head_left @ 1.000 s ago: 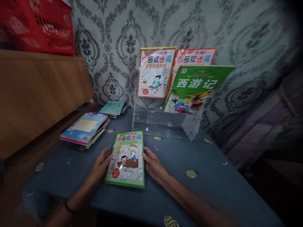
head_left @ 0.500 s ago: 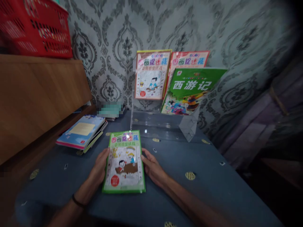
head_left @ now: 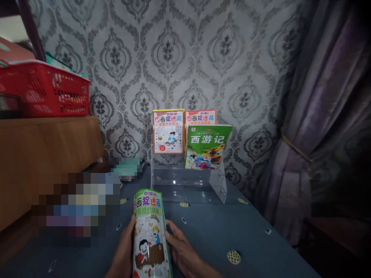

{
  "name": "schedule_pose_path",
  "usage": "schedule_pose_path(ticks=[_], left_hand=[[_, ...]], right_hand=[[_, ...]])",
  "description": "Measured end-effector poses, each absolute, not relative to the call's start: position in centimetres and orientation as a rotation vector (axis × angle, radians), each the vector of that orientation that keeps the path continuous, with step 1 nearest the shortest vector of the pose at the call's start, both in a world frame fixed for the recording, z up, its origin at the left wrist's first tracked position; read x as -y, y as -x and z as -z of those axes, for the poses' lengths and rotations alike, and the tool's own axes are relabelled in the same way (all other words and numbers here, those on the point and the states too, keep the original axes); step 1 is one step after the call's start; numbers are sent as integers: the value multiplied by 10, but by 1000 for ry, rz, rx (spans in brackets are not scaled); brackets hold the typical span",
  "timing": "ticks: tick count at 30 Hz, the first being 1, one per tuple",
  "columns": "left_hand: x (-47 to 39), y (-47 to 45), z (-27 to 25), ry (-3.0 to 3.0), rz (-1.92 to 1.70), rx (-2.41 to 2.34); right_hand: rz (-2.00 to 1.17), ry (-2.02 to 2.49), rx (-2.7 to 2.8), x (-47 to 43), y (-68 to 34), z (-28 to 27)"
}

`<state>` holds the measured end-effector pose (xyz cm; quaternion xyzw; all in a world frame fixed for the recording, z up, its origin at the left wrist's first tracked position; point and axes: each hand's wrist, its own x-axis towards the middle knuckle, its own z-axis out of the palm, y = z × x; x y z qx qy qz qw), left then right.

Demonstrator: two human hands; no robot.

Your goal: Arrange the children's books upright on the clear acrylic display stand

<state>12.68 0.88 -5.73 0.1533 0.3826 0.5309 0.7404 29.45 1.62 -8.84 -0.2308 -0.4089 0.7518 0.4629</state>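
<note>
Between my two hands is a green-edged picture book (head_left: 150, 235), its cover facing me and bowed outward. My left hand (head_left: 124, 247) grips its left edge, and my right hand (head_left: 181, 245) holds the right edge with the thumb in front. The book's lower end runs out of the picture. Beyond it stands a clear acrylic book stand (head_left: 217, 185). On its upper part rest a yellow-and-red-edged picture book (head_left: 168, 133), a red-edged picture book (head_left: 199, 117) and, overlapping that one, a green book (head_left: 205, 148) leaning to the right.
The dark blue tabletop (head_left: 203, 220) has a scattered print. At the left, blurred-out stacks (head_left: 84, 204) lie near a wooden cabinet (head_left: 49, 154) with a red basket (head_left: 69, 92) on top. Patterned wallpaper (head_left: 168, 69) is behind, a tied curtain (head_left: 298, 185) at right.
The held book has gone from lying flat to bowed between my hands, and it appears closer to me. My view has tilted up, so the stand and basket sit lower in the picture.
</note>
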Motion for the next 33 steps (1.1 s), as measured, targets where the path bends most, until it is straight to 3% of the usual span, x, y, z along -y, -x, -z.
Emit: schedule_pose_path(ticks=[12,23,33], left_hand=[[-14,-112,59,-358,-1252,-985],[-53,-81,113,-417,-1418,-1445],[-54,-93,84,-500,-1536,-1365]], right_hand=[[-1851,603,920,-17,-297,85],[-1767,625,905,-30,-304,95],[-1566,821,1175,-46,-319,95]])
